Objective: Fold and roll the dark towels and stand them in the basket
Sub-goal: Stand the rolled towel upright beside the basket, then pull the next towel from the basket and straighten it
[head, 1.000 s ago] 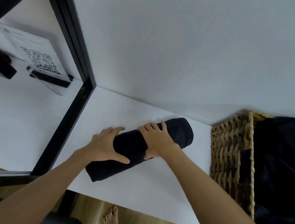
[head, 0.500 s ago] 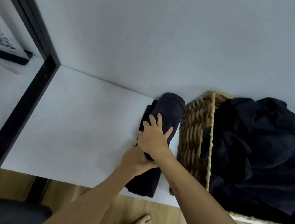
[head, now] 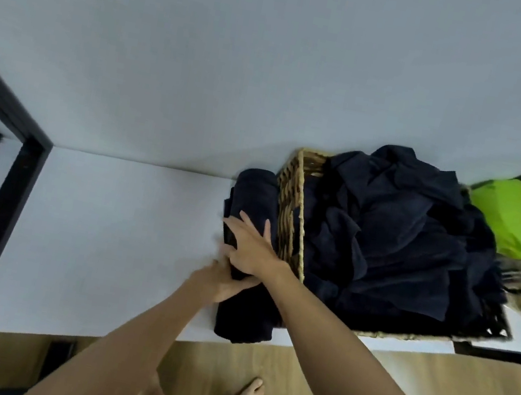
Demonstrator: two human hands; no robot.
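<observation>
While the rolled dark navy towel [head: 254, 196] lies on the white table top [head: 108, 222], just beside the left wall of the woven wicker basket [head: 290, 209] and apparently touching it, I see both hands on it. The right hand [head: 252, 248] lies flat on top w/ fingers straight, pressing, not gripping. The left hand [head: 219, 282] is at the roll's left side, nearer the front end; it seems to hold the cloth, but its fingers are partly hidden, so I cannot tell for sure.

Risks as I judge them:
1. The roll may open when lifted, because only 1 hand perhaps grips it and the outer edge looks loose at the left.
2. The basket is already full w/ a heap of unfolded dark towels [head: 394, 241], so there is approx. no free space to stand a roll upright; it may tip over.
3. The front end hangs near the table edge and may slip off.
</observation>
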